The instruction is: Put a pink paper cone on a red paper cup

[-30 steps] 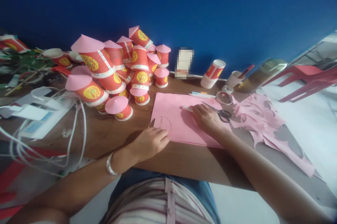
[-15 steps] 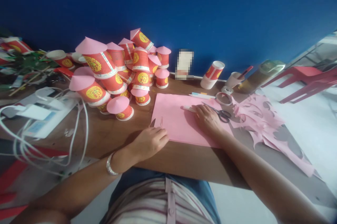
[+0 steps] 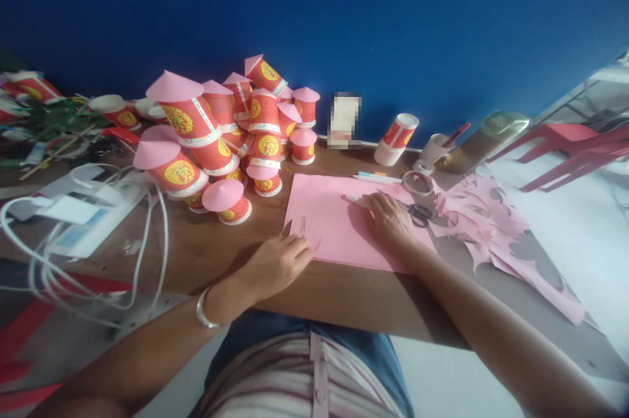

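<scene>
My left hand is closed, fingers pinched at the near left corner of the pink paper sheets. A pink paper piece with a curved edge and a slit lies under those fingertips, hard to tell from the sheet. My right hand rests on the sheets, its fingers closed round the end of a small white tube, which looks like a glue stick. Black-handled scissors lie just right of that hand, their blades partly hidden.
Red cups with pink cone tops are piled at the left. Pens, a tape roll, a stack of cups and a bottle stand or lie behind. Pink scraps spread right; white cables loop at left.
The white tube has turned slightly in my right hand and sits a little further right. A curved edge of the pink piece shows more beside my left fingers. The view has shifted slightly.
</scene>
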Tool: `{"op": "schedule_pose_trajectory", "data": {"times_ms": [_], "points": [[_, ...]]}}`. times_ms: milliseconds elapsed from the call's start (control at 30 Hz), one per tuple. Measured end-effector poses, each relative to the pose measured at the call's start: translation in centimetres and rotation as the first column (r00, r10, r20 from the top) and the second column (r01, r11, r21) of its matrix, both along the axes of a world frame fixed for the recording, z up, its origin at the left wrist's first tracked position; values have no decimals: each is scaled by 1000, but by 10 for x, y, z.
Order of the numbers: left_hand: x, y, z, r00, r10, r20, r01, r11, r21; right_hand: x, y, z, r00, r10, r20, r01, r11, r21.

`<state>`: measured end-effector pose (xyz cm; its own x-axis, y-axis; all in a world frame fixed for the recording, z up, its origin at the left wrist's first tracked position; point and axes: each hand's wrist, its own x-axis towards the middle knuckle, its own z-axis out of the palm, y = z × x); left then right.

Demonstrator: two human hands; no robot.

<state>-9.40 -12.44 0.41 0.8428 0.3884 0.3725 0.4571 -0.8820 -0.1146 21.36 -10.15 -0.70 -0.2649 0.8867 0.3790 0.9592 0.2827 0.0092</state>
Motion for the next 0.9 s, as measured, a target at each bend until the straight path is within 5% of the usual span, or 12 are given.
{"op": "schedule_pose_trajectory", "data": {"times_ms": [567, 900], "points": [[-17, -10, -1, 995, 102, 17, -100, 991, -88, 2, 1, -3, 999, 18, -32, -18, 1000, 10], [-25, -24, -7, 933, 249, 260, -207, 962, -176, 7, -1, 1, 997, 62, -35, -61, 998, 27]]}}
